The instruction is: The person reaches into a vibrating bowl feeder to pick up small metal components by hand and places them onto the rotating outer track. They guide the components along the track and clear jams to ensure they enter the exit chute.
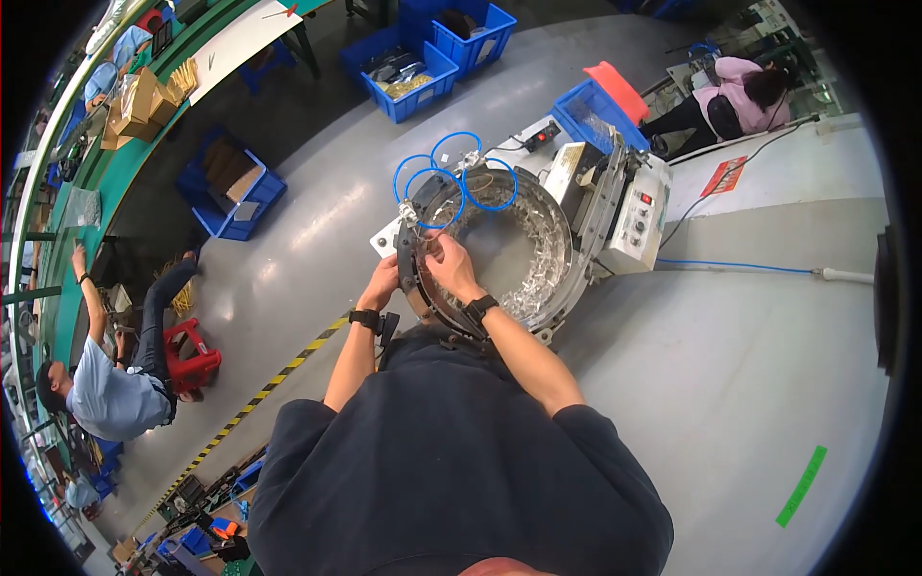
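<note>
In front of me stands a round vibratory bowl feeder (567, 245) with a dark metal rim. Many small shiny metal pieces (533, 288) lie in a ring around its inner wall. My left hand (380, 284) is at the bowl's outer left side, its fingers curled against the edge. Over the rim reaches my right hand (453, 269), with its fingertips pinched together at the inner left track. Whatever lies between those fingertips is too small to make out. Looped blue air tubes (432, 158) rise from fittings just beyond my hands.
Attached on the right is a white control box (636, 226). Blue bins (413, 82) stand on the floor ahead. To the left, a person in light blue (125, 398) is by a red stool (192, 355) and green workbench (125, 173). Another person in pink (744, 96) is far right.
</note>
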### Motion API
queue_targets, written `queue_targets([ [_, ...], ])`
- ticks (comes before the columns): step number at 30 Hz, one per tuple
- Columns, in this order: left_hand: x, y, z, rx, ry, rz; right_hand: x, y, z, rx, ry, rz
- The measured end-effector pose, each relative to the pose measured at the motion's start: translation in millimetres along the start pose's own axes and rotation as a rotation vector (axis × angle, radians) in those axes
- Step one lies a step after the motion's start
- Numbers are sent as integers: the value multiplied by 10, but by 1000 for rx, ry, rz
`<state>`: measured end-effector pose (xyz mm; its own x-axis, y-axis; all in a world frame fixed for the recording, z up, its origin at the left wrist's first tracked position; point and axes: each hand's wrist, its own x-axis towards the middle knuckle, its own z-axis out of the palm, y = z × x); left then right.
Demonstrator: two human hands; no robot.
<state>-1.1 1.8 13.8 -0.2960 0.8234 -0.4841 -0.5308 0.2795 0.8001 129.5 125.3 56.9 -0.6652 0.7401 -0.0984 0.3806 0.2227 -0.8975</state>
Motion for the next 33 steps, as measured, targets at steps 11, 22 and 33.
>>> queue_targets([
  [11,-120,-10,-45,164,-34,-75,-146,117,-112,-226,3,-123],
  [22,-248,-40,11,72,-105,-148,-255,66,-185,-158,-182,-52],
  [33,-256,-72,46,19,-115,-122,-275,43,-22,-17,-135,-16],
])
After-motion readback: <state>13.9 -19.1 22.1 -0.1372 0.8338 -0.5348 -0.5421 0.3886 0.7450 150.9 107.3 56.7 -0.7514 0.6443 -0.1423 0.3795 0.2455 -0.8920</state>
